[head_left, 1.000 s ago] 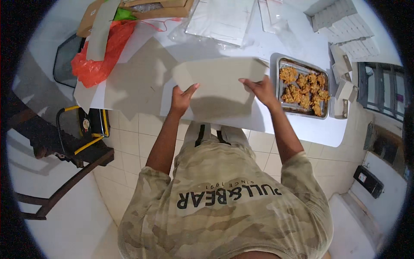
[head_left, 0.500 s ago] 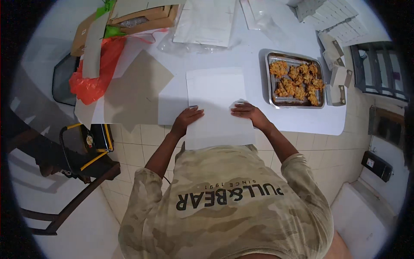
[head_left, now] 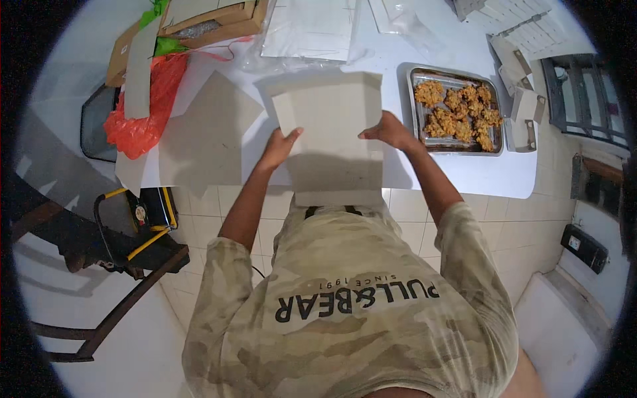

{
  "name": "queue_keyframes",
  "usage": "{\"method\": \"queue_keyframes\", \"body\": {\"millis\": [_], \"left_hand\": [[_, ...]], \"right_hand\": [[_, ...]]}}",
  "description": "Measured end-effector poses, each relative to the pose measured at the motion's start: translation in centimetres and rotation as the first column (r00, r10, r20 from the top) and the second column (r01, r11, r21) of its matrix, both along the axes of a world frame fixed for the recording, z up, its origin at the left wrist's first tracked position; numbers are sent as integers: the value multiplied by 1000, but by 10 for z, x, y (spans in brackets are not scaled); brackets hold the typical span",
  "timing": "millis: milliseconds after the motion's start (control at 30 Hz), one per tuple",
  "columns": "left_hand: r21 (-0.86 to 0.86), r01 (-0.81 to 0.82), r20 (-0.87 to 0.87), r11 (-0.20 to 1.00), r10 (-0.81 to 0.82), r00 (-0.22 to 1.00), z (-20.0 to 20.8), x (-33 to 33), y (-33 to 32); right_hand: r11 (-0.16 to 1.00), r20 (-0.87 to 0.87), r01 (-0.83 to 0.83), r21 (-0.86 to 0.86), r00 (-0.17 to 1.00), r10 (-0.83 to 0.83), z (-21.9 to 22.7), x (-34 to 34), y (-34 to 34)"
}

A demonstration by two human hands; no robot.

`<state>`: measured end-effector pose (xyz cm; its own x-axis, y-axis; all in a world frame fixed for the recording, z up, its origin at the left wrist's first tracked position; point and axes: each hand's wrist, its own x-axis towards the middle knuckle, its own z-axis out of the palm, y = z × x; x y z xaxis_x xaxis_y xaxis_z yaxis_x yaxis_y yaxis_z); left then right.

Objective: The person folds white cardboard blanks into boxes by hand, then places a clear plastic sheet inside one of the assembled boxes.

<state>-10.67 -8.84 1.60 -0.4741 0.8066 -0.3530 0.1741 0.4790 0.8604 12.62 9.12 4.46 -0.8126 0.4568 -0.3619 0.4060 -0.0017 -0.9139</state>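
A creased cardboard box blank, its grey-beige inner side showing, is held up in front of me at the table's near edge. My left hand grips its left side, thumb on the upper face and the other fingers out of sight behind. On the opposite side my right hand pinches the edge in the same way. A narrow flap at the blank's near end is bent up close to my shirt, and the far panel stands at an angle too.
A metal tray of crispy fried food stands on the white table at right, with small folded cartons beside it. Flat cardboard and a red plastic bag lie at left. Plastic-wrapped white sheets are at the back.
The blank showed its white side and lay under both flat hands; now its grey-beige side shows. Both hands have taken hold of its sides and lifted it, moving slightly away from me.
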Motion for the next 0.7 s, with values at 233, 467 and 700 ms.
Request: {"method": "queue_keyframes", "body": {"millis": [233,467,700], "left_hand": [[-152,139,251,979,-98,963,-4,13,-15],[4,129,-91,992,-128,988,-3,24,-46],[-290,165,-1,943,-172,985,24,6,9]], "right_hand": [[989,155,147,3,977,-146,-52,13,-31],[956,-48,291,-48,955,-293,-43,33,-62],[960,-71,252,118,967,-245,-69,16,-19]]}}
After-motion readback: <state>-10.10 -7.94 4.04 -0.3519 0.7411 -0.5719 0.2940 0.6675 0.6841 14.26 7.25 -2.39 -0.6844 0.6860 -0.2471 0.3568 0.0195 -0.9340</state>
